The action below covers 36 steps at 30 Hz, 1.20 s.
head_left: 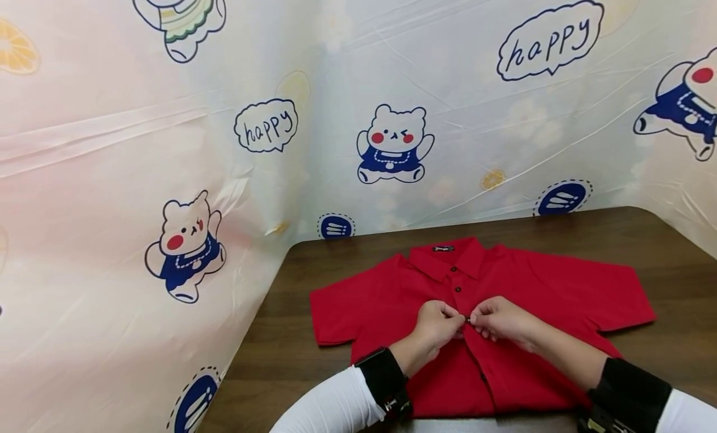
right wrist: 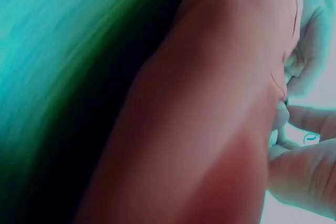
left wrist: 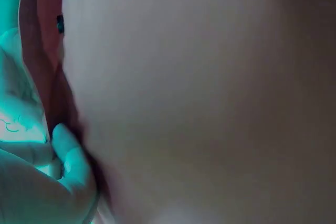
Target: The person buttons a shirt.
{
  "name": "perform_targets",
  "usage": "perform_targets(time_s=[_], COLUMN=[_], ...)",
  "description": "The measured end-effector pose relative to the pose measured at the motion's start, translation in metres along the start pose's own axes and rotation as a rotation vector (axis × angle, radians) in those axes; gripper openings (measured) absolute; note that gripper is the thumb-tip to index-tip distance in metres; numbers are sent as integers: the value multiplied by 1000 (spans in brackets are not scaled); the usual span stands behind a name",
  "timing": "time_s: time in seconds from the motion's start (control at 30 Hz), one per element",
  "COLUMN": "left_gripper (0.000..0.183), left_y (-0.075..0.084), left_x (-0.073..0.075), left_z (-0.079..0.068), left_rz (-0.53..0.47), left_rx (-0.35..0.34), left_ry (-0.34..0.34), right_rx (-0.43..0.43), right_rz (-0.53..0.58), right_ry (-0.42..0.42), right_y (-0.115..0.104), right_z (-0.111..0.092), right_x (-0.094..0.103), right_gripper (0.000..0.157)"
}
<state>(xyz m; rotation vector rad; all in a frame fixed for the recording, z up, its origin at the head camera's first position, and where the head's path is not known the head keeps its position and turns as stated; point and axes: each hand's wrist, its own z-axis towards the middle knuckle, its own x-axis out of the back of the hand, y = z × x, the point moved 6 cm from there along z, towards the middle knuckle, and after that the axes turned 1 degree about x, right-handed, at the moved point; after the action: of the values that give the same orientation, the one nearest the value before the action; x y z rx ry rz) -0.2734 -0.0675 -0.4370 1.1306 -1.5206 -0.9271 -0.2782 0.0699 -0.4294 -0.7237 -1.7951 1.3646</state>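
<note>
A red short-sleeved shirt (head_left: 538, 277) lies front side up, collar pointing away from me. Dark buttons run down its front; one of them, a button (head_left: 457, 289), shows just above my hands. At mid-chest, my left hand (head_left: 434, 330) pinches the front edge between thumb and fingers. Facing it, my right hand (head_left: 504, 321) pinches the fabric at a small dark button (head_left: 468, 320), and the fingertips of both hands nearly meet there. Fingertips partly cover this button. Below the hands the front edges run down past a lower button (head_left: 483, 377).
The shirt is spread on a brown wooden table (head_left: 274, 352). Behind and to the left hangs a pale curtain (head_left: 313, 172) printed with bears and lettering. Black straps (head_left: 383, 377) with devices sit around both wrists, over white sleeves.
</note>
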Motion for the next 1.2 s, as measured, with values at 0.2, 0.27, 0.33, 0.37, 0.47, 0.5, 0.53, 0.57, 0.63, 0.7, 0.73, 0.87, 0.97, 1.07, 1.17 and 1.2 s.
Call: perform_targets(time_s=[0.2,0.27,0.33,0.37,0.47,0.5,0.53,0.57,0.63,0.7,0.73,0.87,0.97,1.07,1.17,1.2], left_gripper=[9,10,19,25,48,56,63,70,80,85,87,90,90,89,88,87], left_y=[14,18,19,17,6,0,-6,-12,-22,-29,-30,-32,-32,-30,-27,-26], left_x=[19,32,45,52,69,73,76,79,81,82,82,82,84,87,89,90], left_z=[-3,-9,-17,-21,-32,-35,-38,-40,-41,-40,-38,-25,-15,-4,6,9], left_rz=[553,820,1012,1073,1196,1231,1259,1281,1311,1318,1318,1307,1286,1266,1255,1253], left_rx=[-229,-335,-401,-413,-392,-379,-361,-339,-304,-284,-280,-279,-254,-230,-220,-219], left_ry=[-168,-198,-234,-259,-340,-372,-406,-441,-502,-540,-548,-526,-507,-492,-470,-461], right_rx=[156,195,212,210,204,203,209,210,207,200,194,181,190,190,171,164], right_rz=[-382,-564,-727,-779,-867,-879,-891,-900,-920,-950,-963,-976,-981,-986,-983,-979], right_ry=[66,111,132,124,72,49,28,10,-17,-28,-27,-1,19,23,14,11], right_y=[-13,-17,-16,-13,1,7,13,18,28,34,35,37,35,33,32,31], right_z=[-12,-21,-32,-38,-53,-56,-59,-60,-59,-54,-52,-40,-32,-22,-11,-8], right_x=[16,27,38,43,50,50,49,48,45,43,43,47,51,55,60,62], right_gripper=[5,21,40,49,66,68,69,70,71,72,72,73,72,72,72,73])
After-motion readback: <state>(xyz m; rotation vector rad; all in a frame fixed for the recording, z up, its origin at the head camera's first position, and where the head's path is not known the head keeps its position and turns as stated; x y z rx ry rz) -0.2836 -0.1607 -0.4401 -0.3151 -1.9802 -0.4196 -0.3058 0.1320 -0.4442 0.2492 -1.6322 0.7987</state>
